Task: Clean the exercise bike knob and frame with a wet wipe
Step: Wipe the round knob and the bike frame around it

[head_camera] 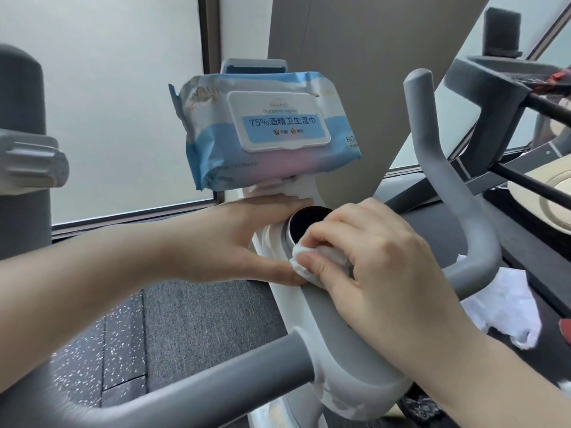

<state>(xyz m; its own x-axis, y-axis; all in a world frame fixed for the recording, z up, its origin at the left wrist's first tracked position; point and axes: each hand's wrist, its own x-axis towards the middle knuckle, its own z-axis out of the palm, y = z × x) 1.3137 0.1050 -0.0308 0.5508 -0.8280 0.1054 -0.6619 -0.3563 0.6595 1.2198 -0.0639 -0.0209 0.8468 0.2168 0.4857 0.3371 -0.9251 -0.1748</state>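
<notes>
The bunched wet wipe [312,261], pinched in the right hand [380,257], is pressed against the knob [304,225] at its five o'clock edge while the frame [290,304] is steadied by the open left hand [244,239], so the frame is judged still unwiped.

Left hand [247,239] spread, right hand [367,257] seemingly curled

Wipes pack [265,131] overhangs knob [304,225]; handlebar [445,180] seemingly crowds right.

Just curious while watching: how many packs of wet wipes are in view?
1. The blue wipe pack rests on the bike's console holder, above the knob that the right hand wipes with a wet wipe. Others may sit outside the view.
</notes>
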